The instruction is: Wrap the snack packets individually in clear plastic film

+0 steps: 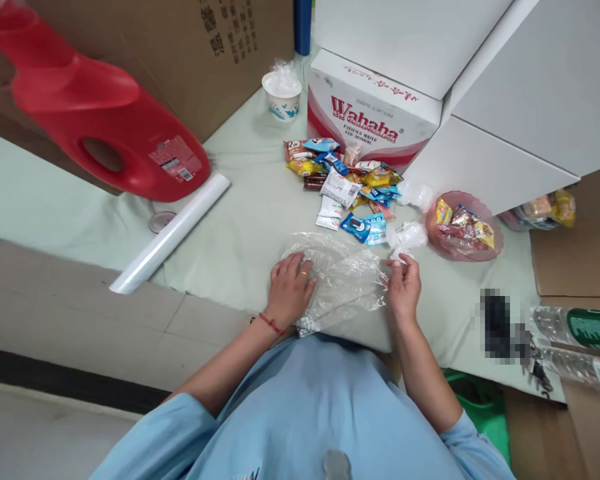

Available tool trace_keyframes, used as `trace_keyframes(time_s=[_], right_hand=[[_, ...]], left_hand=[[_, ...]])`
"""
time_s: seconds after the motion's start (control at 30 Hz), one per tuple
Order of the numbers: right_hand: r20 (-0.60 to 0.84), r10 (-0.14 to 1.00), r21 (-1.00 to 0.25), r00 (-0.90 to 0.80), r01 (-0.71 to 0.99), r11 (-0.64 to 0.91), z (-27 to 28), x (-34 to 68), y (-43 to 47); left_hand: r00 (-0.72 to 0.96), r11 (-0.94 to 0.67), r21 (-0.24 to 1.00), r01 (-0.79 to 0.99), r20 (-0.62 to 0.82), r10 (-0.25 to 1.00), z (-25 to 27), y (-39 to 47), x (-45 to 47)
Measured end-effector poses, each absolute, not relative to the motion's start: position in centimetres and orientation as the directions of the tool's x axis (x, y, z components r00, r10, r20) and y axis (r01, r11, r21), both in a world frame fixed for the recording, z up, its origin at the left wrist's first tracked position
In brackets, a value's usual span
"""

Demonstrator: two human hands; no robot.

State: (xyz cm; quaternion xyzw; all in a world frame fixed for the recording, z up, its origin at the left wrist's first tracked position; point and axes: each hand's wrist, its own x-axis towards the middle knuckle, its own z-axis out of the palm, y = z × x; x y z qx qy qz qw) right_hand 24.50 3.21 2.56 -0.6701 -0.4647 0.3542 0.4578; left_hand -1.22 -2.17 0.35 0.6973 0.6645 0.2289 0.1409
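A clear plastic bag (347, 280) lies crinkled on the cloth in front of me. My left hand (291, 285) rests flat on its left side, fingers spread, a ring on one finger. At the bag's right edge, my right hand (404, 285) pinches the film between thumb and fingers. Just beyond the bag is a pile of wrapped snacks (340, 187) in several colours. Crumpled clear plastic (407, 237) lies beyond my right hand, next to a pink bowl (493, 250) with more wrapped snacks in it.
A red jug (145, 127) and a white roll (173, 233) are on the left. At the back stand a paper cup (283, 107) stuffed with plastic and a Wahaha box (360, 127). Keys (539, 373) and plastic bottles (580, 327) lie at the right, near the table's edge.
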Motion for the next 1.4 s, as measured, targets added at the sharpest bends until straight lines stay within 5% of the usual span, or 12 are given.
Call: trace_keyframes(time_s=[0.13, 0.3, 0.47, 0.6, 0.83, 0.97, 1.07, 1.2, 1.4], right_hand=[[0.091, 0.913, -0.874, 0.398, 0.471, -0.118, 2.1, 27.4, 0.6], [0.021, 0.906, -0.84, 0.423, 0.499, -0.214, 0.4, 30.1, -2.3], [0.002, 0.917, -0.829, 0.398, 0.514, -0.222, 0.1, 29.9, -2.1], [0.03, 0.945, -0.831, 0.326, 0.533, -0.157, 0.7, 29.2, -1.3], [0.051, 0.965, -0.753, 0.257, 0.644, -0.132, 1.1, 32.3, -2.7], [0.049, 0.965, -0.744, 0.256, 0.655, -0.136, 2.5, 32.4, -2.4], [0.107, 0.988, -0.725, 0.108, 0.689, 0.003, 4.6, 29.5, 0.8], [0.091, 0.978, -0.515, -0.19, 0.831, 0.21, 6.7, 23.4, 8.0], [-0.268, 0.936, -0.062, -0.228, 0.974, 0.219, 7.7, 16.7, 16.5]], left_hand=[[0.025, -0.099, 0.501, 0.86, 0.152, 0.988, -0.9, -3.2, -2.2], [-0.045, -0.09, 0.637, 0.766, 0.193, 0.98, 0.2, -3.2, -3.4], [-0.097, -0.147, 0.617, 0.773, 0.344, 0.934, 3.7, -2.0, -2.1], [0.125, -0.233, 0.523, 0.82, 0.233, 0.964, 4.0, -0.6, 0.2], [0.139, -0.149, 0.31, 0.939, 0.053, 0.989, 0.3, 0.0, -1.2], [0.241, -0.237, 0.298, 0.925, 0.026, 0.97, 0.2, -0.1, -2.1], [0.319, -0.311, 0.338, 0.888, 0.034, 0.947, 0.3, 0.4, -2.6], [0.33, -0.329, 0.352, 0.876, 0.059, 0.942, 0.0, 1.3, -3.7], [0.366, -0.372, 0.256, 0.892, 0.075, 0.928, -0.3, 1.3, -4.3]])
